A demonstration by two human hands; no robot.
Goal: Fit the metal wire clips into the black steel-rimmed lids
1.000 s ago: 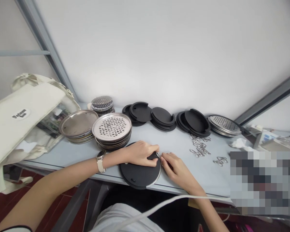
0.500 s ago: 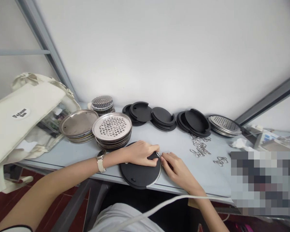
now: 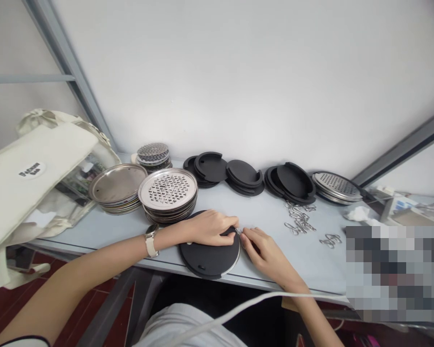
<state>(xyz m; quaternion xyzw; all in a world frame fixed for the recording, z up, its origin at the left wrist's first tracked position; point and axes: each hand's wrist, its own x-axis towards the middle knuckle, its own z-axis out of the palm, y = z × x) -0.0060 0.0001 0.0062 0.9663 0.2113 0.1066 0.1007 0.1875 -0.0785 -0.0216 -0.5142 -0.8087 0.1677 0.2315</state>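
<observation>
Near the desk (image 3: pixel 318 270)'s front edge, the left hand (image 3: pixel 213 228) pinches a flat round black disc (image 3: pixel 211 260)'s right rim; the right hand (image 3: pixel 263 248), just rightward, pinches a small silver metal clip (image 3: pixel 238 232).

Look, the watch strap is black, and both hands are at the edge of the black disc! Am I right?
Not quite: the watch strap is cream, not black, as the head view shows. The left hand and the right hand are at the edge of the black disc, as you say.
</observation>
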